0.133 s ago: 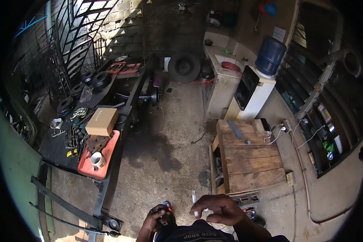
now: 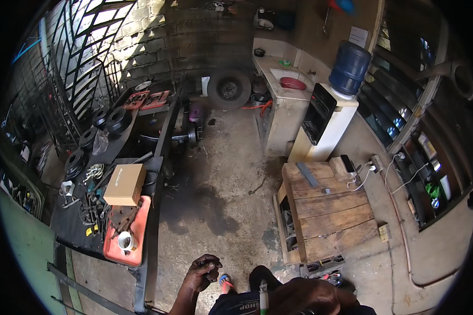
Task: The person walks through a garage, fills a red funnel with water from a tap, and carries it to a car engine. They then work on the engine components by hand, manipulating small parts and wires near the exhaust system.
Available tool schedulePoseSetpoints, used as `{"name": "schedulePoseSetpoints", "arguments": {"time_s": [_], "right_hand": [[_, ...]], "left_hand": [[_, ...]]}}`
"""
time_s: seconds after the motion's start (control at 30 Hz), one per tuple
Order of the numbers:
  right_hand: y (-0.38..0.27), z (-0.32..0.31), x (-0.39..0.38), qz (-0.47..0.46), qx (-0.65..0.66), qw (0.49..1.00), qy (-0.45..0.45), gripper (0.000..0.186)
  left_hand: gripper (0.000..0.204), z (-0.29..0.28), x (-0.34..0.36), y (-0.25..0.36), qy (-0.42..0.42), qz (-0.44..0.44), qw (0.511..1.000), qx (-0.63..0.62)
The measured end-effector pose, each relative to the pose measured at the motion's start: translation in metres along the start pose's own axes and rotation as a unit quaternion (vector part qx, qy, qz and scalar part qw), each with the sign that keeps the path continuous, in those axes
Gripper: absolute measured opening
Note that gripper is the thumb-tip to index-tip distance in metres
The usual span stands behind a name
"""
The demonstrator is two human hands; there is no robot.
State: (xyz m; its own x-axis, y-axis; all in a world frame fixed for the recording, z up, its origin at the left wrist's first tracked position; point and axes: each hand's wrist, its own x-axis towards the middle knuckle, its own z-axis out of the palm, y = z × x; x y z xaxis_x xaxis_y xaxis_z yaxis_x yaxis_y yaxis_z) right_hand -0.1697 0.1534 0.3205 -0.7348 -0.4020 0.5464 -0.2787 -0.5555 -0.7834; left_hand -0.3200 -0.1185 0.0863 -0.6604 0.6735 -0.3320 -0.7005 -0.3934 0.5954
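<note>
My left hand (image 2: 203,271) is raised over the floor at the lower middle, its fingers curled inward. Whatever may be inside those fingers is too dark to make out. Close against my dark shirt (image 2: 231,304), my right hand (image 2: 307,295) is bent in and partly smeared. At its fingertips a slim white tube (image 2: 264,298) stands nearly upright, with a narrower pale tip and some green low down. The lower end of the tube runs out at the frame's bottom edge.
Left, a dark workbench (image 2: 71,223) bears metal parts, a cardboard box (image 2: 125,184) and a red tray (image 2: 135,244) with a white cup (image 2: 126,241). Right stand a wooden table (image 2: 328,210) and a water dispenser (image 2: 323,126). A tire (image 2: 229,90) leans at the back.
My right hand has come down and in toward my body with the white tube. My left hand sits slightly higher in the picture, still curled. The whole view has shifted a little.
</note>
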Motion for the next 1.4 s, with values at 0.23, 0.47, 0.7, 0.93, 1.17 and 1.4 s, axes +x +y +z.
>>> {"name": "schedulePoseSetpoints", "arguments": {"time_s": [0.23,0.47,0.7,0.93,1.17,1.4], "right_hand": [[0.048,-0.213,0.167,-0.165,0.003,0.982,-0.091,0.063],[0.052,-0.448,0.321,-0.300,0.034,0.940,-0.158,0.066],[0.030,-0.701,0.450,-0.309,-0.103,0.905,-0.272,0.069],[-0.011,-0.914,0.537,-0.103,-0.015,0.994,-0.029,0.071],[-0.111,-1.097,0.552,-0.078,-0.294,0.893,0.332,0.084],[-0.207,-1.295,0.475,0.109,-0.730,0.428,0.522,0.033]], "left_hand": [[0.031,0.005,0.276,0.142,-0.024,0.006,0.999,0.025],[0.030,-0.024,0.445,0.237,0.095,-0.012,0.995,-0.004],[0.029,-0.022,0.703,0.322,0.083,-0.042,0.995,-0.047],[0.034,0.016,0.995,0.441,0.050,-0.112,0.989,0.078],[0.037,0.158,1.275,0.561,-0.084,-0.154,0.965,0.194],[0.032,0.197,1.516,0.518,-0.098,-0.193,0.953,0.213]]}}
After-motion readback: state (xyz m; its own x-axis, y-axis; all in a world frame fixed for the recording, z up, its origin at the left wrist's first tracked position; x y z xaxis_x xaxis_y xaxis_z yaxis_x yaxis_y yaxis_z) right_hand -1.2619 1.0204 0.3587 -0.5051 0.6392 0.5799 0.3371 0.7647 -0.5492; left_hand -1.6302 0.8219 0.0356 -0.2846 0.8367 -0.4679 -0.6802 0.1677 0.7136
